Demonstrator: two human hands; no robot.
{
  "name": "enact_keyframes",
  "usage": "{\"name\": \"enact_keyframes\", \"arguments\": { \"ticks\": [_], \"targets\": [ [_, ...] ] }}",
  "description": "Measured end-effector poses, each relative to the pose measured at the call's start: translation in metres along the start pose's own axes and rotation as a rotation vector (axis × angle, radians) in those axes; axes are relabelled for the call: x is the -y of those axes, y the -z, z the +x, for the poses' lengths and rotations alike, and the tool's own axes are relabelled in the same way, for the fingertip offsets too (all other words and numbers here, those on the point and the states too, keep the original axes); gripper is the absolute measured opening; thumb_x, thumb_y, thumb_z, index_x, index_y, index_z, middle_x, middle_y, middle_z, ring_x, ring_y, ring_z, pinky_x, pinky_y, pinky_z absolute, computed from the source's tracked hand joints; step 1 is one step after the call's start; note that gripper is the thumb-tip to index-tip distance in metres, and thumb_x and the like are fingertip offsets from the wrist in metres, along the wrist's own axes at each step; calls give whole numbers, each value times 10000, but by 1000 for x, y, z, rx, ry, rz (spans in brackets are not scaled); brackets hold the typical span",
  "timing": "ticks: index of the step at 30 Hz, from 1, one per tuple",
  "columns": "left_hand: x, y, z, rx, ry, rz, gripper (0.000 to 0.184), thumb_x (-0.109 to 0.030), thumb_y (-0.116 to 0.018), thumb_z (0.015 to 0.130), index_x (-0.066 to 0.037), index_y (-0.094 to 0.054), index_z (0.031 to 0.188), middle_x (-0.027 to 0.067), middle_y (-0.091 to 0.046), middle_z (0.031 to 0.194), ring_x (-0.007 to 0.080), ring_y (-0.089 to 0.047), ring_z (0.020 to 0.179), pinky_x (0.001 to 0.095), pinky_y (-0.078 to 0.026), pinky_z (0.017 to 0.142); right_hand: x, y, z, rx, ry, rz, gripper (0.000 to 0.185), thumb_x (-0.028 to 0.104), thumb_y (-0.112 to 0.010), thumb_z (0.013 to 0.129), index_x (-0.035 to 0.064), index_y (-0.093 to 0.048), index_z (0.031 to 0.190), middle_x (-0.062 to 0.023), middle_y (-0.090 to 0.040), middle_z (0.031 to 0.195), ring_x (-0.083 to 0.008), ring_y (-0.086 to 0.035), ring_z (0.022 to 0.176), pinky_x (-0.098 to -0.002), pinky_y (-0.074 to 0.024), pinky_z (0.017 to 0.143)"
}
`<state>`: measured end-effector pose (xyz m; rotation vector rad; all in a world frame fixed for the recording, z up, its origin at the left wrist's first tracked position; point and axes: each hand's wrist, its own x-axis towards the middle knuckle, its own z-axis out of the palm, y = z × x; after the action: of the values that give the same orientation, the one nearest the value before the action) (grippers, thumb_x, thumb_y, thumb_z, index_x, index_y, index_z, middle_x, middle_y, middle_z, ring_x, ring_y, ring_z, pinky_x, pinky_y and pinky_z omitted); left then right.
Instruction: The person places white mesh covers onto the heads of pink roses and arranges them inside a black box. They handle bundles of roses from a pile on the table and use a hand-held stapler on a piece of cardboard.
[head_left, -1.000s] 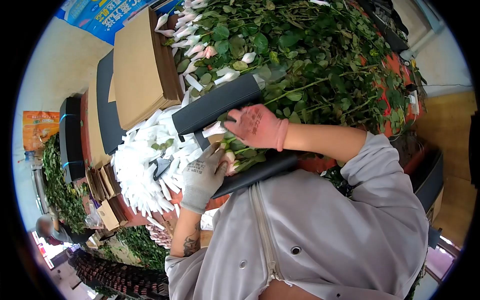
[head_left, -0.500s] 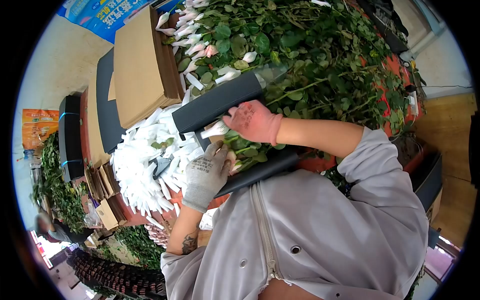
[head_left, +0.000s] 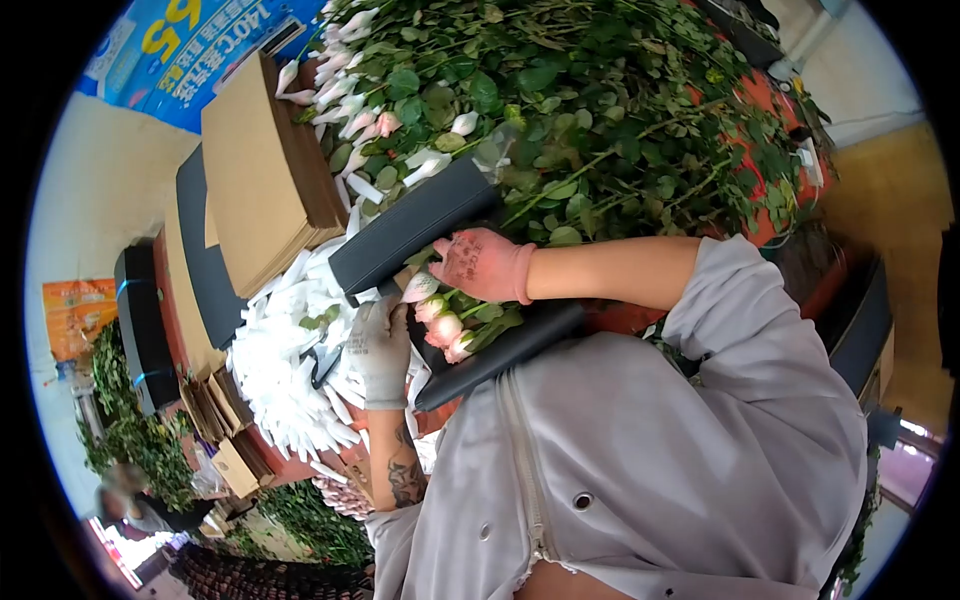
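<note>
Left hand [head_left: 378, 350] off roses [head_left: 443, 328] (now bared); right hand [head_left: 482, 265] curled beside; both grips unclear.

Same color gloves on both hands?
No, the left hand wears a pale grey glove, while the right hand wears a pink one.

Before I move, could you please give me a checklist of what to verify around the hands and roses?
1. Pink roses between black panel and black roll: ok.
2. Right hand beside the roses: ok.
3. White sleeves near left hand: ok.
4. Left hand's grip on anything: cannot tell.
5. Clear space beyond right hand: not ok, leafy stems crowd it.
</note>
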<state>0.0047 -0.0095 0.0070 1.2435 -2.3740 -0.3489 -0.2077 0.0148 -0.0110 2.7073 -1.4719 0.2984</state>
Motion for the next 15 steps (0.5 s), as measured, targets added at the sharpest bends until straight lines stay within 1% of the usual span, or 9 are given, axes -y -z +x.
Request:
{"name": "enact_keyframes", "arguments": {
  "ticks": [2, 4, 6, 8, 9, 11, 12, 14, 15],
  "targets": [
    [1, 1, -6, -50, 39, -18, 100, -166, -620, 799, -93, -639, 865, 101, -600, 784, 289, -586, 706, 388, -457, 615, 1, 0, 0, -5, -21, 18, 172, 160, -490, 779, 75, -609, 871, -96, -607, 789, -234, -615, 721, -328, -460, 620],
    [3, 5, -9, -32, 77, -12, 116, -151, -605, 806, -56, -637, 865, 109, -606, 796, 295, -586, 719, 384, -457, 635, 3, 6, 5, 194, -14, 70, 339, 157, -459, 806, 79, -580, 1113, -128, -604, 906, -233, -608, 792, -339, -461, 720],
    [3, 8, -11, -4, 111, -8, 124, -144, -594, 812, -51, -640, 878, 112, -613, 812, 298, -591, 735, 378, -464, 654, 4, 3, 4, 180, -18, 61, 334, 166, -455, 813, 76, -578, 1110, -138, -610, 919, -234, -611, 803, -335, -464, 716],
    [10, 11, -11, -7, 114, 24, 125, -144, -587, 815, -52, -641, 882, 113, -619, 824, 296, -595, 742, 375, -468, 665, 3, -1, 3, 61, 8, 33, 327, 169, -450, 819, 74, -576, 1106, -147, -610, 945, -240, -612, 802, -332, -465, 709],
    [16, 12, -10, -19, 129, 44, 128, -143, -581, 819, -53, -643, 886, 114, -625, 836, 294, -598, 749, 372, -472, 676, 4, 1, 3, 53, -1, 36, 327, 169, -450, 819, 74, -576, 1106, -147, -610, 945, -240, -612, 802, -332, -465, 709],
    [37, 22, -14, 48, 234, 124, 138, -139, -566, 821, -49, -643, 893, 119, -645, 870, 285, -613, 796, 367, -475, 711, 5, 4, 4, 159, -3, 25, 329, 166, -447, 825, 76, -569, 1117, -151, -605, 963, -252, -614, 795, -338, -467, 701],
    [42, 29, -16, 56, 305, 148, 140, -138, -562, 820, -48, -643, 892, 119, -650, 881, 284, -616, 815, 367, -474, 720, 5, 3, 3, 155, -3, 25, 329, 166, -447, 825, 76, -569, 1117, -151, -605, 963, -252, -614, 795, -338, -467, 701],
    [41, 44, -19, 76, 327, 205, 167, -133, -561, 820, -43, -649, 930, 131, -655, 900, 285, -624, 840, 361, -477, 747, 3, 3, 1, 141, -26, 12, 318, 173, -444, 836, 79, -579, 1108, -155, -598, 982, -259, -615, 789, -346, -469, 688],
    [35, 50, -22, 65, 293, 160, 186, -134, -562, 822, -37, -648, 955, 137, -655, 910, 288, -625, 851, 361, -478, 762, 4, 5, 1, 139, -15, 17, 318, 173, -444, 836, 79, -579, 1108, -155, -598, 982, -259, -615, 789, -346, -469, 688]
  ]
}}
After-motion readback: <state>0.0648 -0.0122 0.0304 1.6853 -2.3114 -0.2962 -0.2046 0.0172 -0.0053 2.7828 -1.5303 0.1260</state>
